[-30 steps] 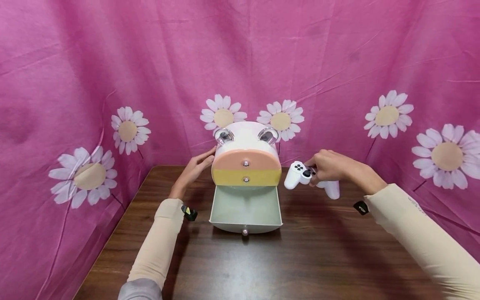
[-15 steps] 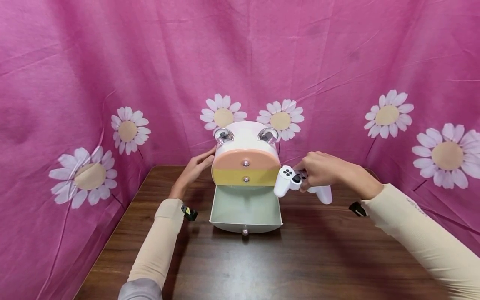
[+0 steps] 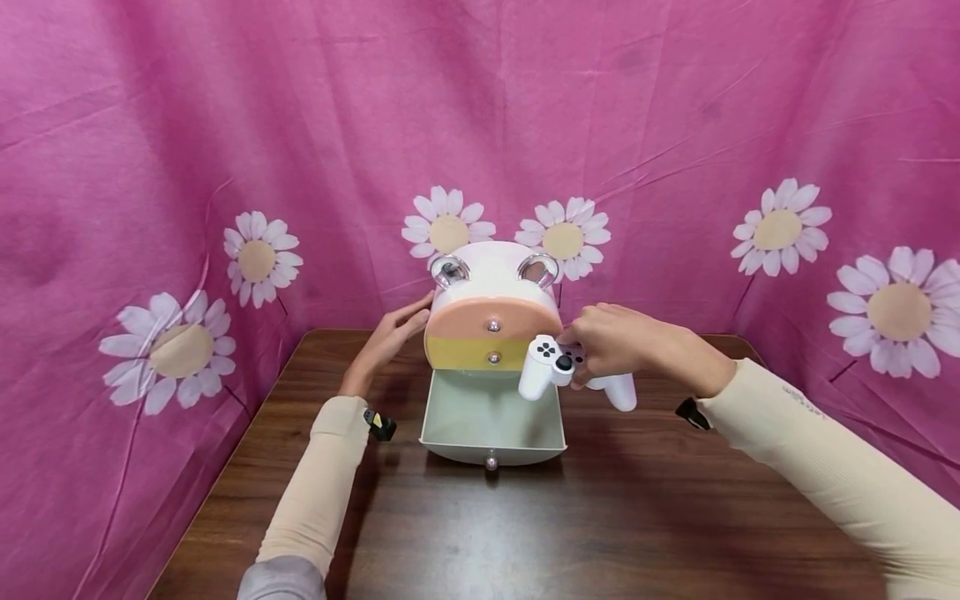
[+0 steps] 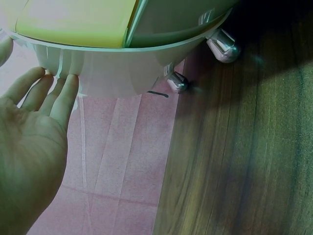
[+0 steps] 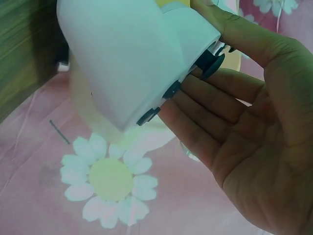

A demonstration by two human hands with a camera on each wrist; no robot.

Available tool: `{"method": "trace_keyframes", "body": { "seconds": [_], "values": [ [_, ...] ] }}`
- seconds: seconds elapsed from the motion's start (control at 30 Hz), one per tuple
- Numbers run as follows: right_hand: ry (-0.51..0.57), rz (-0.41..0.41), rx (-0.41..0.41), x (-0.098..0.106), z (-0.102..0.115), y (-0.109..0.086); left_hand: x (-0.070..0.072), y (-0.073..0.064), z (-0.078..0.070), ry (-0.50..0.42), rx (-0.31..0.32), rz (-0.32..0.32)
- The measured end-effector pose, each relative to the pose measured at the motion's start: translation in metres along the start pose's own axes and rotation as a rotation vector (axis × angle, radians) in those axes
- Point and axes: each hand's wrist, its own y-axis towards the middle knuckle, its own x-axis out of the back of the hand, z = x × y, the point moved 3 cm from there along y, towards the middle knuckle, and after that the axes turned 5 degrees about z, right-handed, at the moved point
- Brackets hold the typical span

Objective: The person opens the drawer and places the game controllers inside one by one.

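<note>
A small frog-faced drawer box with bulging clear eyes stands on the table. Its orange and yellow drawers are closed, and the pale green bottom drawer is pulled out with a bare inside. My left hand rests straight fingertips against the box's left side; the left wrist view has those fingers on the white wall. My right hand holds a white game controller by its middle, one grip overlapping the open drawer's right part. In the right wrist view the thumb and fingers pinch the controller.
The dark wooden table stretches in front of the box. A pink curtain printed with white daisies hangs close behind and along both sides. Each wrist wears a small black device, such as the left strap unit.
My right hand has carried the controller leftward and slightly down, from beside the box to over the right part of the open drawer. The left hand stays against the box.
</note>
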Motion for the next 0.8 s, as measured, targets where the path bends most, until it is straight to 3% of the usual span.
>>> {"method": "trace_keyframes", "body": {
  "seconds": [0.8],
  "values": [
    [-0.202, 0.077, 0.121, -0.005, 0.049, 0.058, 0.000, 0.002, 0.001, -0.021, -0.012, -0.001]
  ]
}}
